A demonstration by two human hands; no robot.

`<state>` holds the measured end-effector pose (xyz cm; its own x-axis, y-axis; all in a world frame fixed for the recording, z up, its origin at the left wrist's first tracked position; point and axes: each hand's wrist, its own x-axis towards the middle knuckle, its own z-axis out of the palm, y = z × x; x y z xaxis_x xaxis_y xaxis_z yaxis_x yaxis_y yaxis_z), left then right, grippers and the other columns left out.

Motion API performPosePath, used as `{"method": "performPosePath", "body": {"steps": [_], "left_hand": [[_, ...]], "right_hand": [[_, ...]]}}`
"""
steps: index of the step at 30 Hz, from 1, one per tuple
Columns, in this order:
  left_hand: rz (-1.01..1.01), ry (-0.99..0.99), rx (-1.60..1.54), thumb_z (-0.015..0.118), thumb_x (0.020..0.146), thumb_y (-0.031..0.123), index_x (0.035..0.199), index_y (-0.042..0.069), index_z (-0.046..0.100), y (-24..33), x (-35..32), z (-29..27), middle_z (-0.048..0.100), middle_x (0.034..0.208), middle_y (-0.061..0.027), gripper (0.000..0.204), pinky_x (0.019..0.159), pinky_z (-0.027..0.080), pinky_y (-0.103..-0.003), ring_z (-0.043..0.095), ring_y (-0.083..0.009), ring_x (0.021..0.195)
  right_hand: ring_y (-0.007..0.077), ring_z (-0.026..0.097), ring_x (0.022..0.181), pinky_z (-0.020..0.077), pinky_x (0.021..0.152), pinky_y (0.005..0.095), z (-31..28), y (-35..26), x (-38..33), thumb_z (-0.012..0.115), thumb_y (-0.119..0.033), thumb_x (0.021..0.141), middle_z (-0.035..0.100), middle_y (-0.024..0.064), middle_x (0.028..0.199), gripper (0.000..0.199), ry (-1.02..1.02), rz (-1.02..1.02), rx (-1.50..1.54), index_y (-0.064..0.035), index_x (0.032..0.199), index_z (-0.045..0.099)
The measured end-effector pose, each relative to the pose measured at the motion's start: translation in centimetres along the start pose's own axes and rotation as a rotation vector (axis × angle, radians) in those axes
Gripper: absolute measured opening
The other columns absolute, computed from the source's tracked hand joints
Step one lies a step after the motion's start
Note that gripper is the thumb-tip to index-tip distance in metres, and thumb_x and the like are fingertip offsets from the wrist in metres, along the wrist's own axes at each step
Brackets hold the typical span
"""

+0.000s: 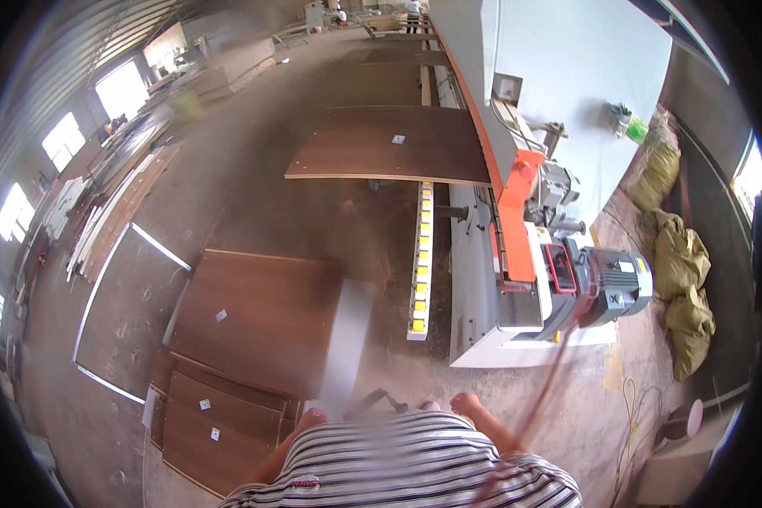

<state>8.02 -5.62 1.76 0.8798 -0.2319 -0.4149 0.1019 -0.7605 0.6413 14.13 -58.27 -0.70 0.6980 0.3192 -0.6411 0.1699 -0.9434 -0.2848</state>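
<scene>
At the bottom of the view, my left hand (312, 416) shows small beside my striped shirt, close to the near stack of brown boards (229, 415); its fingers cannot be made out. My right hand (465, 403) hangs low to the right of my body, and its fingers are also unclear. Nothing is visibly held in either hand. Ahead, a dark brown board (372, 144) with a small white label lies across the side of a long machine (516, 212). Below it runs a rail of yellow rollers (421, 271).
Another stack of brown boards (262, 313) lies on the left, beside a white-marked floor rectangle (135, 313). A grey motor (618, 286) juts from the machine at right. Filled yellowish sacks (684, 262) line the right side, and a yellow cable (628, 415) trails on the floor.
</scene>
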Motion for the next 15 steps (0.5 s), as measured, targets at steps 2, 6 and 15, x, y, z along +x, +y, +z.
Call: {"method": "performPosePath", "body": {"steps": [2, 6, 15], "left_hand": [[0.069, 0.030, 0.089, 0.055, 0.067, 0.022, 0.065, 0.004, 0.062, 3.7, -0.6, -1.2, 0.060, 0.071, -0.0174, 0.020, 0.063, 0.049, -0.042, 0.060, -0.0349, 0.072], [0.070, -0.061, 0.066, 0.055, 0.069, 0.022, 0.066, 0.006, 0.064, 3.8, -1.1, -1.8, 0.060, 0.070, -0.0164, 0.018, 0.063, 0.049, -0.040, 0.061, -0.0320, 0.074], [-0.045, -0.062, -0.043, 0.054, 0.070, 0.021, 0.062, 0.008, 0.061, 4.7, 0.0, 0.1, 0.060, 0.066, -0.0131, 0.017, 0.058, 0.047, -0.038, 0.059, -0.0284, 0.066]], "right_hand": [[0.0167, 0.063, 0.067, 0.0509, 0.055, 0.0312, 1.2, 1.6, 0.2, 0.059, -0.024, 0.077, 0.065, 0.0036, 0.077, 0.016, 0.195, -0.087, 0.231, -0.0104, 0.082, 0.065], [0.0118, 0.061, 0.055, 0.0493, 0.049, 0.0247, 1.2, 2.0, -0.3, 0.057, -0.024, 0.082, 0.065, 0.0034, 0.069, 0.019, 0.253, -0.015, 0.653, -0.0060, 0.081, 0.064], [0.0181, 0.065, 0.068, 0.0517, 0.060, 0.0342, 0.0, 3.2, -2.8, 0.049, -0.028, 0.081, 0.066, 0.0030, 0.076, 0.024, 0.152, 0.059, 0.172, -0.0116, 0.079, 0.066]]}}
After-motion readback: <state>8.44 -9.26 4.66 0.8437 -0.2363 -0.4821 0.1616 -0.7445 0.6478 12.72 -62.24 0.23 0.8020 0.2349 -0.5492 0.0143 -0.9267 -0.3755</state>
